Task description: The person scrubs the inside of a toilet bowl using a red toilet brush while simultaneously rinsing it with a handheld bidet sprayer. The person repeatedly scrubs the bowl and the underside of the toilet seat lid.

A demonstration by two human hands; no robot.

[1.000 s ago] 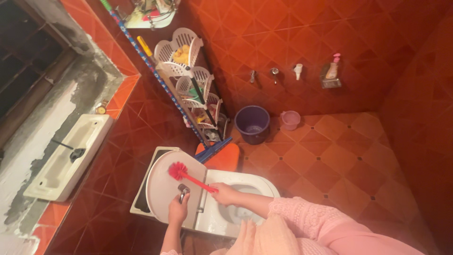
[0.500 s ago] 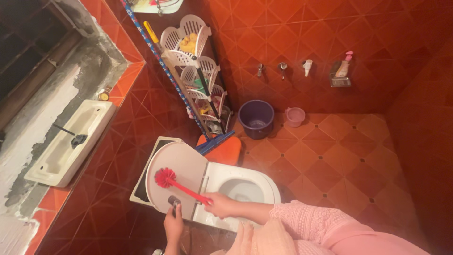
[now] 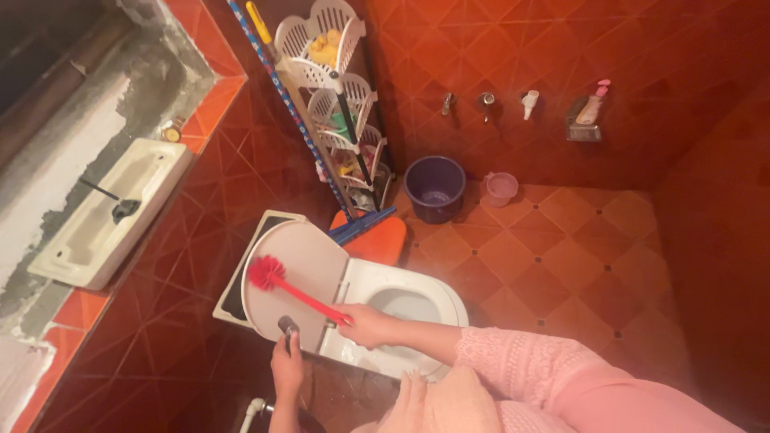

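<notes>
Right hand gripping red toilet brush, bristles on raised toilet lid just beyond, left hand closed around metal spray nozzle, white bowl beside the right hand

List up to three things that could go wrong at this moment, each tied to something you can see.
1. The red toilet brush is scrubbing the raised lid; its bristles may flick droplets toward the person.
2. The left hand points a spray nozzle at the lid, so water could splash past it onto the floor.
3. The right hand reaches across the open bowl; the pink sleeve may get wet.
</notes>
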